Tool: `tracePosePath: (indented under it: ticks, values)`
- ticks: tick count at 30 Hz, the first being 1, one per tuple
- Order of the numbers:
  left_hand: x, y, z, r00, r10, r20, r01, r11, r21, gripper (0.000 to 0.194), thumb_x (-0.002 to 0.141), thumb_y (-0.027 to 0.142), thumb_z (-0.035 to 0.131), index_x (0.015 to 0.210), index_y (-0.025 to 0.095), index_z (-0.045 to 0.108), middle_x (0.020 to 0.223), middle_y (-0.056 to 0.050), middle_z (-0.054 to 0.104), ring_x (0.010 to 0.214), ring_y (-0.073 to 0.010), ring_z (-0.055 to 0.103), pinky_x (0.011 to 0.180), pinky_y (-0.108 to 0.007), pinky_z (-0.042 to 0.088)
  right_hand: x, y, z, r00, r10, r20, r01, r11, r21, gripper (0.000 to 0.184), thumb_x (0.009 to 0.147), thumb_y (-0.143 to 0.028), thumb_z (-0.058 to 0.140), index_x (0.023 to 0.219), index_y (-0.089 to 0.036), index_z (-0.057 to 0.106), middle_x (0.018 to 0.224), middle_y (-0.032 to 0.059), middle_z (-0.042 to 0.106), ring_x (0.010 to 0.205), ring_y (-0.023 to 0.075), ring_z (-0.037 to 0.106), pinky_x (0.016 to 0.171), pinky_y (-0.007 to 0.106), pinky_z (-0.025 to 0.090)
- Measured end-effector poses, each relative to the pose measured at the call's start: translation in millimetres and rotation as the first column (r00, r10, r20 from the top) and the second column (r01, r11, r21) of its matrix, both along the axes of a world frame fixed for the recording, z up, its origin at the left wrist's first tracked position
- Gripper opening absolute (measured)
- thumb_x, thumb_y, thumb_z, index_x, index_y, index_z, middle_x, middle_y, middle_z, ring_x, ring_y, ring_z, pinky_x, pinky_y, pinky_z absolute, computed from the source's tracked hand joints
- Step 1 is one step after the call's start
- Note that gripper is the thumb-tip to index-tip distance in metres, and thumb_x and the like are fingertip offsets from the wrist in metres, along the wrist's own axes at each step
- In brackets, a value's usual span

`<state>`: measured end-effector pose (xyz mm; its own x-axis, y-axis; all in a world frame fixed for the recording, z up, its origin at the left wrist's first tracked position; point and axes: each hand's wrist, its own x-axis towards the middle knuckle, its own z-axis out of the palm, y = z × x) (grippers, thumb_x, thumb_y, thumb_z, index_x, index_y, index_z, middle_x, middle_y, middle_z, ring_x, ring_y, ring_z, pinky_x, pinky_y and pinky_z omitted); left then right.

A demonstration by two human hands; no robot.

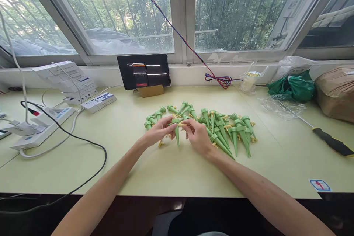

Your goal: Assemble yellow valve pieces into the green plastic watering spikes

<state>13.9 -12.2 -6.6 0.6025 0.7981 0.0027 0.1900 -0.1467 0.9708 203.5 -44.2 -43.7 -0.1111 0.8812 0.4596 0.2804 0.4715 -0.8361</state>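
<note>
Between my hands is a green plastic watering spike [177, 135], upright with its tip pointing down. My left hand [161, 131] grips it near its ribbed cap. The fingers of my right hand [197, 135] pinch a small yellow valve [181, 125] at the side of that spike, just below the cap. More green spikes with yellow valves lie in a pile [221, 127] to the right, partly behind my right hand. Others [158, 114] lie beyond and to the left of my left hand.
A tablet [143, 72] leans on a cardboard stand at the back. At left are stacked white boxes [69, 81] and a power strip [41, 132] with cables. A screwdriver [332, 141], green bag [293, 86] and brown package [336, 92] lie at right.
</note>
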Motion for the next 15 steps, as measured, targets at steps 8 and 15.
tracePosePath:
  ticks: [8,15]
  values:
    - [2.1,-0.3,-2.1,1.000,-0.017,-0.007,0.017,1.000,0.016,0.029,0.093,0.045,0.056,0.101,0.018,0.057,0.078,0.000,0.056,0.063,-0.0122,0.056,0.064,-0.027,0.050,0.6,0.5,-1.2,1.000,-0.005,0.004,0.005,1.000,0.008,0.018,0.094,-0.023,0.051,0.095,-0.017,0.068,0.068,0.0015,0.063,0.057,0.0145,0.057,0.058,0.026,0.045]
    - [3.0,-2.9,3.5,0.996,-0.013,-0.085,0.018,0.998,0.056,0.031,0.091,0.047,0.057,0.098,0.017,0.059,0.073,0.001,0.056,0.062,-0.0127,0.056,0.063,-0.026,0.048,0.9,-1.7,0.5,1.000,0.004,0.020,-0.004,1.000,-0.012,0.018,0.093,-0.023,0.051,0.093,-0.018,0.069,0.070,0.0024,0.064,0.060,0.0153,0.058,0.058,0.026,0.044]
